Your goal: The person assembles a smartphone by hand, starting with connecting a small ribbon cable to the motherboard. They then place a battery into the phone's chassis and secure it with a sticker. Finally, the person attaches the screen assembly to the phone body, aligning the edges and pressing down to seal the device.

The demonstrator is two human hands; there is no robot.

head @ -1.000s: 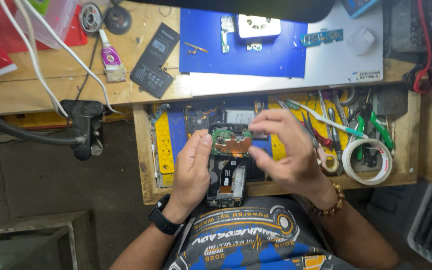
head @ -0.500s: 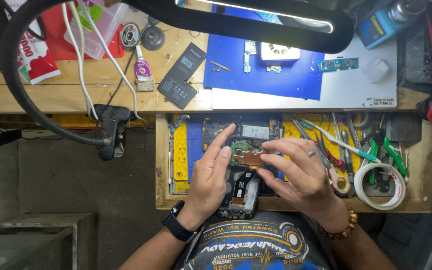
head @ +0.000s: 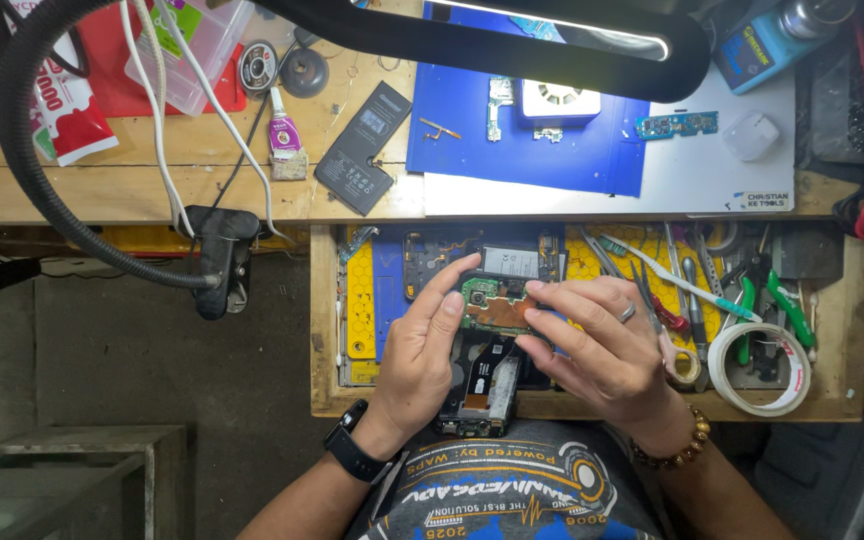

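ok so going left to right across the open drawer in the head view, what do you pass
yellow mat → left hand → green circuit board pinched between both hands → right hand → loose tweezers and green-handled pliers → roll of white tape.

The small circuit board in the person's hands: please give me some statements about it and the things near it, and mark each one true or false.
1. Both hands, left hand and right hand, touch the small circuit board. True.
2. The board is held over the open drawer. True.
3. The roll of white tape lies on the blue mat. False: it lies in the drawer, at its right end.
4. The left wrist is bare. False: it wears a black watch.
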